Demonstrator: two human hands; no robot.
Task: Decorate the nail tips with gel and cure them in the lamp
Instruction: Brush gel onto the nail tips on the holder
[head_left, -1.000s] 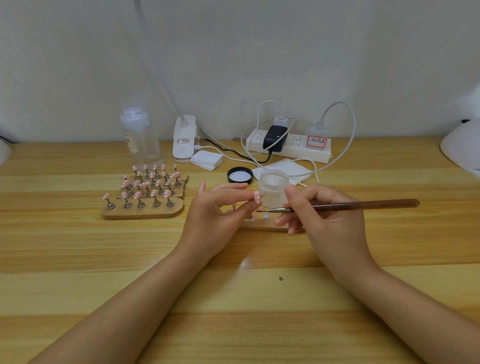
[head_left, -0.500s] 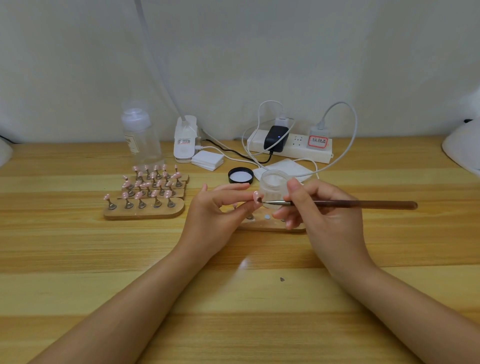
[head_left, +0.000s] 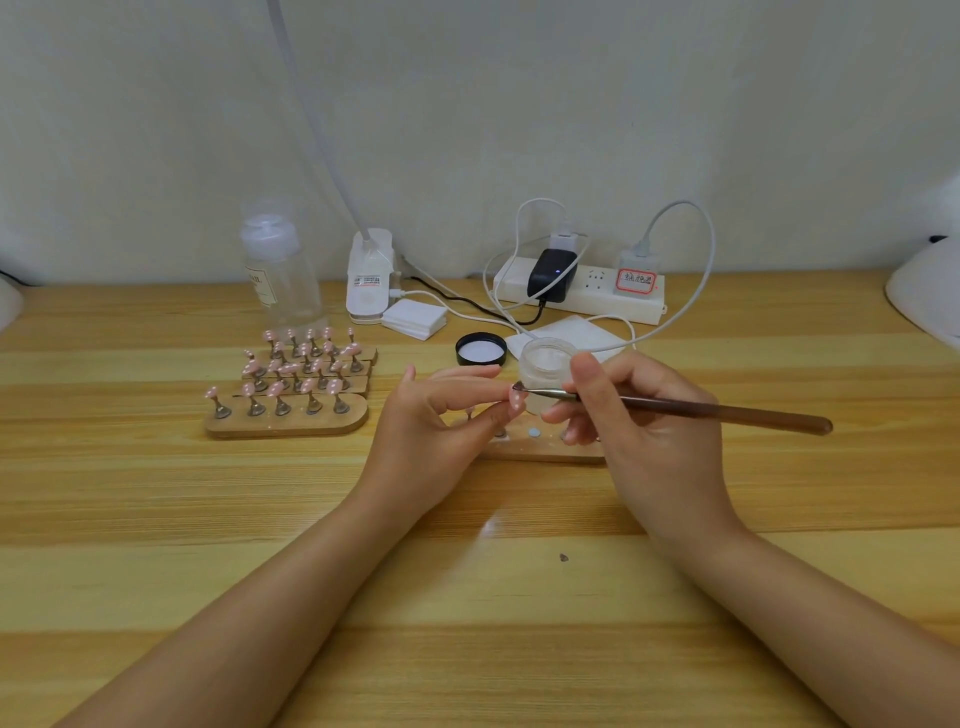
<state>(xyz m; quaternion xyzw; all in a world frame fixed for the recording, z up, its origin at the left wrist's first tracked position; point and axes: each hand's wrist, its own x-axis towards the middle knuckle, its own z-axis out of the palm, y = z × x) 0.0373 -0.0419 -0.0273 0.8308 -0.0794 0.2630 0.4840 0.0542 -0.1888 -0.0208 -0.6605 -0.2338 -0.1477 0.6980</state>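
Observation:
My left hand (head_left: 441, 415) pinches a pink nail tip (head_left: 517, 401) between thumb and forefinger, just above a wooden stand (head_left: 540, 453). My right hand (head_left: 644, 431) grips a thin brown brush (head_left: 727, 410) like a pen. The brush's tip touches the top of the held nail tip. An open frosted gel jar (head_left: 545, 358) stands right behind the hands, and its black lid (head_left: 481, 348) lies to its left. Several pink nail tips on metal pegs fill the wooden stands (head_left: 285, 423) at the left. A white lamp (head_left: 930, 296) is cut off by the right edge.
A clear pump bottle (head_left: 280, 270), a white clip-on device (head_left: 370, 278) and a stack of white pads (head_left: 414, 318) stand at the back of the wooden desk (head_left: 156, 519). A power strip (head_left: 582, 291) with chargers and looping white cables lies by the wall.
The brush has risen from low beside the jar to the held nail tip, and its bristles now lie on the tip's upper edge. My left hand has barely moved.

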